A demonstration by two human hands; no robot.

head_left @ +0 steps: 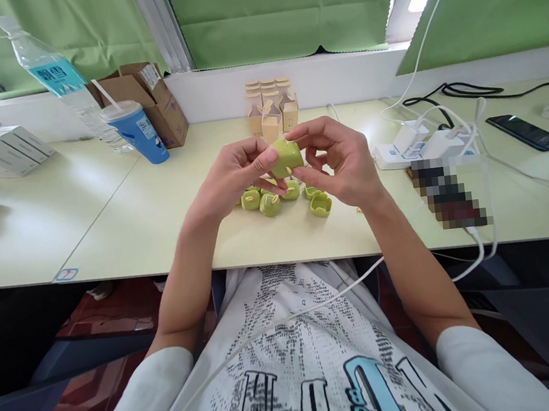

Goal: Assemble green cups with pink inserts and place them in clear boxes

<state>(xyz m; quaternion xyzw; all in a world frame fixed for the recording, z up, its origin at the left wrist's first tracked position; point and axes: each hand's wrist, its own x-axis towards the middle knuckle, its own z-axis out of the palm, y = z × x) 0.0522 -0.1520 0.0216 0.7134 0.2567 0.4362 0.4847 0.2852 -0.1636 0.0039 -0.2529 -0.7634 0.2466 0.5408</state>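
Note:
Above the table I hold a small green rounded case (287,157) with a pale yellow tab on its lower edge. My left hand (242,173) grips its left side between thumb and fingers. The thumb and index finger of my right hand (341,159) close on its right side, at the upper and lower edges. Below my hands lie several similar green cases (269,205) with pale tabs, some partly hidden by my fingers. To their right sit open green cup-shaped pieces (321,204) with wavy rims.
Small tan cartons (272,121) stand at the back. A blue cup (142,134) with a straw, a water bottle (60,81) and a brown box (159,106) are back left. On the right are a power strip (391,156), cables and a black phone (528,132). A white cable (314,307) crosses my lap.

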